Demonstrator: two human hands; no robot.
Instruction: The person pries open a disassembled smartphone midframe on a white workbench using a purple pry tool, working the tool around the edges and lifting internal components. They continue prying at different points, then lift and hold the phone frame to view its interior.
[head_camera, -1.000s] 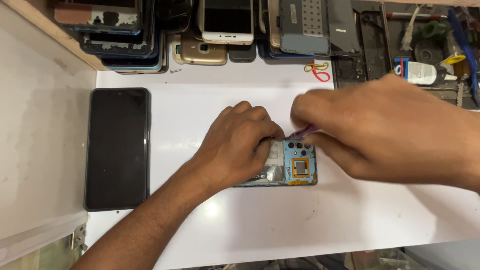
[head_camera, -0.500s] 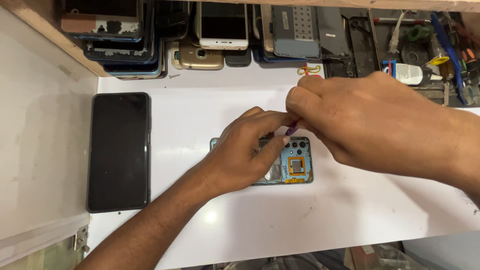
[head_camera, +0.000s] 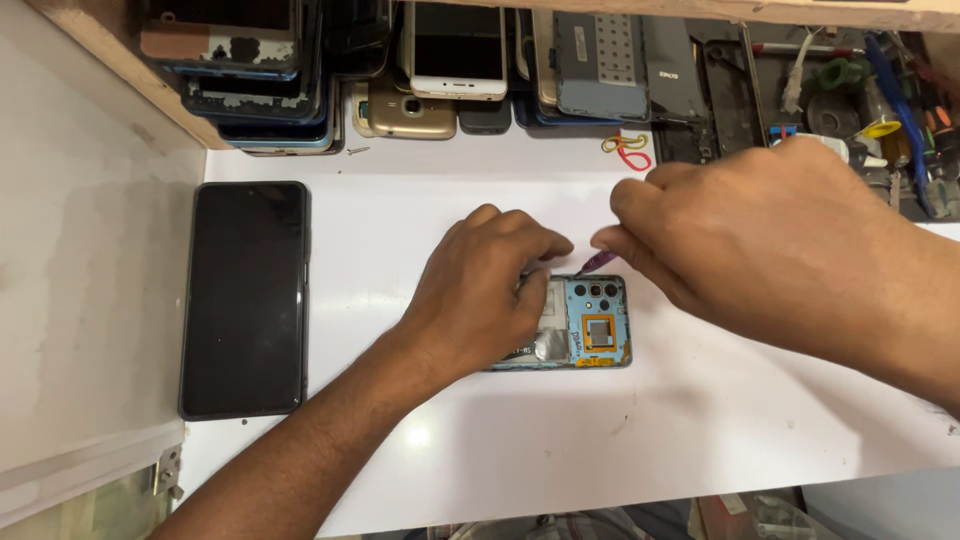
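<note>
White tabletop carries an opened blue phone at its centre. The left hand lies flat on it, fingers together, pinning it. The right hand pinches a thin purple tool, tip seemingly touching the phone's top edge. A black phone lies well apart.
</note>
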